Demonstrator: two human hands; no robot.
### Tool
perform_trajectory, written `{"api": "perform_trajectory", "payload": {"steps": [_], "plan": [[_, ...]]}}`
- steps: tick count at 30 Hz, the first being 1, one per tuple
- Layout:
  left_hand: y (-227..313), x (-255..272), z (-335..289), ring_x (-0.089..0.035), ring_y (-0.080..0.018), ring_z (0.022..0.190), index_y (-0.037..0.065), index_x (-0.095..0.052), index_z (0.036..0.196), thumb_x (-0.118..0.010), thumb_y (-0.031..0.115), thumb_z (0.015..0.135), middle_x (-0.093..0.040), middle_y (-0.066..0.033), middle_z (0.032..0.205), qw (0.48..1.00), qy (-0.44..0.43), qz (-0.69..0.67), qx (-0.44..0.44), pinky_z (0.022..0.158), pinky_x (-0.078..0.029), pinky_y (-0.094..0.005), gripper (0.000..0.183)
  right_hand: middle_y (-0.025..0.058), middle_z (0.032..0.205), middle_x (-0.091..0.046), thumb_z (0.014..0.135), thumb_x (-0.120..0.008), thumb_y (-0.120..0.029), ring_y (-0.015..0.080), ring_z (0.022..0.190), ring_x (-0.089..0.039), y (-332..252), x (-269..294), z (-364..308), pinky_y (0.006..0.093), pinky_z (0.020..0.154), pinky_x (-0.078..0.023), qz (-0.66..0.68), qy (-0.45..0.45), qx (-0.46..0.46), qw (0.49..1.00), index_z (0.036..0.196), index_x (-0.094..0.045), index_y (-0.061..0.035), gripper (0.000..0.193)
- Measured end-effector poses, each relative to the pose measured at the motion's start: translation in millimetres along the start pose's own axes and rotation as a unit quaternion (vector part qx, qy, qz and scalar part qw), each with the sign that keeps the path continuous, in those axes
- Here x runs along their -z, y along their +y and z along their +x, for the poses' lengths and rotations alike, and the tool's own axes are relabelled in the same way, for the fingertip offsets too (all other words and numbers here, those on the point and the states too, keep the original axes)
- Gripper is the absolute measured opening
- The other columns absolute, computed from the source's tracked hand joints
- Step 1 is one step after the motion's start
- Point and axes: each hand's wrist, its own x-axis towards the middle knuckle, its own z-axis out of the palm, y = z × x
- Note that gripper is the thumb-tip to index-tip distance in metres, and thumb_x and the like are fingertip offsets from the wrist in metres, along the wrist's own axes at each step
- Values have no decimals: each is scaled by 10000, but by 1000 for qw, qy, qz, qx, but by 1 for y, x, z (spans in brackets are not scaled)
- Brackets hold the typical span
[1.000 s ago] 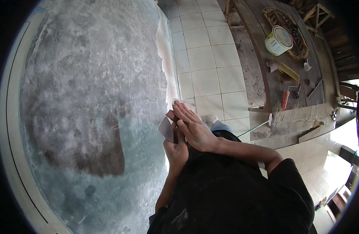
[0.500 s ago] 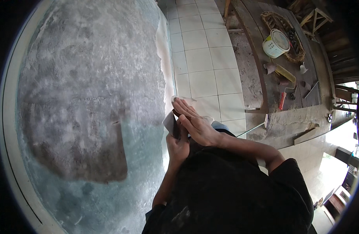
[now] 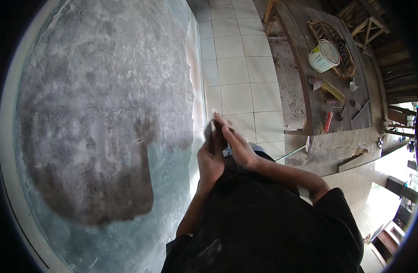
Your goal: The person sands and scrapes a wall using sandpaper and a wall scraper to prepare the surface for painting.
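Plastered grey wall (image 3: 104, 136), damp patch | left hand (image 3: 210, 159) closed on thin pale scraper (image 3: 212, 123) | right hand (image 3: 236, 143) open, flat against it | best held steady, wiped evenly.

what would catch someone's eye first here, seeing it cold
The big grey plastered wall fills the left, with a darker wet patch low down. At centre the left hand and right hand meet over a small flat scraper. A white bucket stands upper right.
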Motion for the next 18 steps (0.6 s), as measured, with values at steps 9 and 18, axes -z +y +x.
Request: {"api": "perform_trajectory", "payload": {"steps": [9, 18], "plan": [[-5, 18, 19, -640, -185, 1028, -70, -577, 1269, -510, 173, 1021, -685, -134, 1100, 998, -11, -31, -46, 913, -482, -314, 354, 109, 1552, -324, 1075, -290, -415, 211, 1458, -231, 7, -8, 12, 326, 1191, -165, 37, 17, 26, 999, 1519, -295, -41, 581], [4, 22, 34, -677, -206, 1023, 1, -588, 1291, -499, 119, 1014, -691, -155, 1157, 997, -11, 5, -81, 841, -517, -314, 314, 76, 1350, -511, 1058, -265, -460, 236, 1258, -480, -18, -12, 14, 401, 1095, -332, 219, -40, 7, 975, 1485, -318, -47, 597]]}}
